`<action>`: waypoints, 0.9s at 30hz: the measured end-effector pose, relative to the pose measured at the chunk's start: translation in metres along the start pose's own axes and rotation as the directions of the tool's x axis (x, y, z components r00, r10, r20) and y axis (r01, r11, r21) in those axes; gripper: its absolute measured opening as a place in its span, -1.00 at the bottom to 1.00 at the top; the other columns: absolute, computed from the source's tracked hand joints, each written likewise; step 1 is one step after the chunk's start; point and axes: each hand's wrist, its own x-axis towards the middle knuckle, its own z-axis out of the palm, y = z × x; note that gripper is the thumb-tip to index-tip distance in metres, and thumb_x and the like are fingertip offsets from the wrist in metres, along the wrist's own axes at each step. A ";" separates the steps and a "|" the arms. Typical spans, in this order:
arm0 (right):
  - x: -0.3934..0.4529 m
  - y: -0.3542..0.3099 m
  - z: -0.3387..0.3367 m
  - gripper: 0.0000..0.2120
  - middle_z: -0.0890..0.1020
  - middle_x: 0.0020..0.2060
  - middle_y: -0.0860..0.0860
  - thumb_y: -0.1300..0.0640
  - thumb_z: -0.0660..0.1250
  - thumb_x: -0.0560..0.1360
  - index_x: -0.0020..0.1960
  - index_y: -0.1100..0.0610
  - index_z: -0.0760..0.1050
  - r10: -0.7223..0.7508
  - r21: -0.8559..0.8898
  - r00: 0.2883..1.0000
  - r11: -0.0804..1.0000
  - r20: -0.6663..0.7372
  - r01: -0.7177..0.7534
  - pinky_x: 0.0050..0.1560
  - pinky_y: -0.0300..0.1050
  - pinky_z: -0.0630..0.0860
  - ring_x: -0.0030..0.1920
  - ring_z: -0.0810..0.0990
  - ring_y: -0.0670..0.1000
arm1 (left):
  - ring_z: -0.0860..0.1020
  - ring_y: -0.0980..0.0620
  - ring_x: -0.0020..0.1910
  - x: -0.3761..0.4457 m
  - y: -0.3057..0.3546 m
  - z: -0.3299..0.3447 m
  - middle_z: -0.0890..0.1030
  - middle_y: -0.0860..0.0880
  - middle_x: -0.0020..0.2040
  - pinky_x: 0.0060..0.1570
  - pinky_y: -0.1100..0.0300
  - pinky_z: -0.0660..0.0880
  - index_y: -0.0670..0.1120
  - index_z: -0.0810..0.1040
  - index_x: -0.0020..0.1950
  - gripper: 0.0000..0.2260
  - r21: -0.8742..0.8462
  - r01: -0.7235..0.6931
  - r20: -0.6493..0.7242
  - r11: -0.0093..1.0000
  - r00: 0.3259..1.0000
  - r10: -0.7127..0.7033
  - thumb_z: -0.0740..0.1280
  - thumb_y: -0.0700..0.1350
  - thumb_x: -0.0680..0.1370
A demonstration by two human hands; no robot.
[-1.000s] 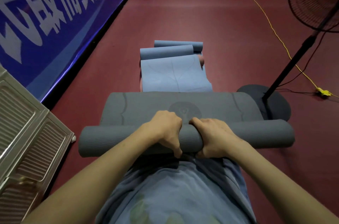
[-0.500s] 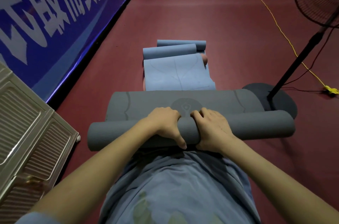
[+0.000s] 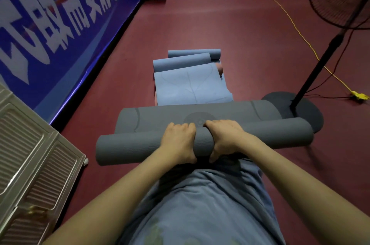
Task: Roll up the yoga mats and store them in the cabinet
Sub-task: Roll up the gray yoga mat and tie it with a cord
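Both hands, left point(image 3: 178, 140) and right point(image 3: 226, 138), gripped the grey mat point(image 3: 260, 134) roll at centre floor. A short flat stretch remained at 12 o'clock. Blue mats point(image 3: 190, 82) beyond were part-rolled; cabinet point(image 3: 36, 154) at 9 o'clock, nothing stored.

Looks like a sports hall or gym: dark red sport floor point(image 3: 200, 24), big blue banner point(image 3: 60, 14) along the wall, yoga mats point(image 3: 190, 84), standing fan point(image 3: 320, 64).

Dim, even indoor light leaves the dark red floor point(image 3: 200, 24) murky. A thin glare line runs along the blue banner's point(image 3: 60, 34) bottom edge. Wide-angle distortion bends the edges, and the banner's white lettering is blurred.
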 end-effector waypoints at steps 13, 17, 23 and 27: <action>0.008 -0.004 -0.001 -0.18 0.61 0.04 0.00 -0.32 0.59 0.11 0.17 0.04 0.36 0.010 -0.146 0.982 0.988 -0.186 -0.038 -0.11 -0.04 0.35 0.02 0.61 0.11 | 0.60 -0.05 -0.08 0.039 -0.023 -0.022 0.62 0.04 -0.01 -0.10 0.03 0.55 0.04 0.48 0.11 -0.24 -0.136 0.026 0.262 0.990 0.965 0.011 0.56 0.46 0.11; 0.020 -0.003 -0.019 -0.14 0.62 0.03 0.00 -0.31 0.61 0.11 0.24 0.04 0.37 0.036 -0.107 0.999 0.994 -0.024 -0.038 -0.14 -0.05 0.40 0.02 0.62 0.11 | 0.59 -0.11 0.04 0.026 -0.012 -0.002 0.60 -0.03 0.09 -0.03 0.01 0.41 -0.03 0.41 0.24 -0.07 -0.024 0.041 0.023 0.999 0.999 -0.040 0.54 0.50 0.09; 0.029 0.001 -0.023 -0.09 0.62 0.04 -0.01 -0.35 0.62 0.08 0.26 0.01 0.37 0.026 -0.058 1.000 0.998 0.007 -0.026 -0.11 -0.02 0.43 0.02 0.60 0.10 | 0.57 -0.09 0.07 0.029 -0.009 0.003 0.58 -0.03 0.10 0.02 0.02 0.36 -0.02 0.40 0.30 -0.07 -0.001 0.075 -0.032 0.997 0.997 -0.075 0.55 0.47 0.13; 0.030 0.006 -0.012 -0.14 0.62 0.01 -0.05 -0.41 0.57 0.08 0.21 -0.01 0.41 0.018 -0.016 0.996 1.000 -0.083 -0.019 -0.12 -0.02 0.44 -0.02 0.60 0.07 | 0.60 -0.10 -0.04 0.039 -0.019 -0.012 0.64 -0.02 0.02 -0.17 0.06 0.34 -0.01 0.45 0.22 -0.22 0.012 0.009 0.052 1.000 0.999 -0.010 0.57 0.40 0.19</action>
